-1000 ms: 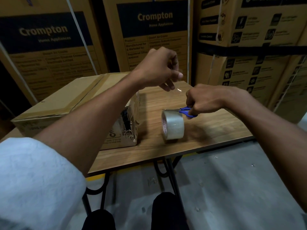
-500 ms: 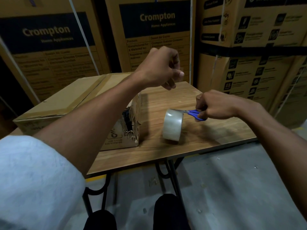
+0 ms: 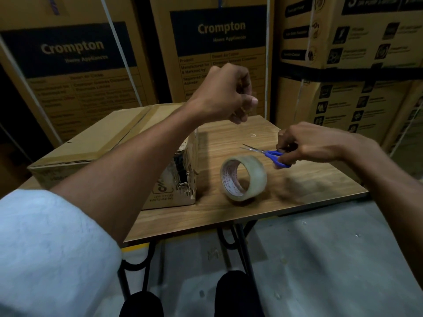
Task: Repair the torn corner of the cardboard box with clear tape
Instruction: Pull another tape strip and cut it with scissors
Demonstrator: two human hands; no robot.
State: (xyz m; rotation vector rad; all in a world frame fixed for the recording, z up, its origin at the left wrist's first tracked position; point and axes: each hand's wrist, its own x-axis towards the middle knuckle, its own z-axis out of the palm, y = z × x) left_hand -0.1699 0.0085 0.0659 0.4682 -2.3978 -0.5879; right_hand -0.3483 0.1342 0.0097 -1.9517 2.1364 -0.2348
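Observation:
A brown cardboard box (image 3: 96, 145) lies on the wooden table (image 3: 229, 216), its torn corner (image 3: 183, 177) facing me with ragged, dark edges. To the right of that corner a roll of clear tape (image 3: 243, 177) stands on its edge. My left hand (image 3: 225, 93) is raised above the table behind the box, fingers and thumb pinched on a barely visible strip of clear tape, with a faint glint below it. My right hand (image 3: 306, 143) grips blue-handled scissors (image 3: 271, 154), whose blades point left above the roll.
Tall stacked cartons printed "Crompton" (image 3: 219, 42) wall in the table at the back and the right. The table's front edge (image 3: 251, 221) is close to my knees (image 3: 235, 294). Grey concrete floor (image 3: 332, 259) lies to the right, below the table.
My right hand has drawn the scissors to the right, off the roll. The roll has turned so its core faces me. My left hand stays raised and pinched.

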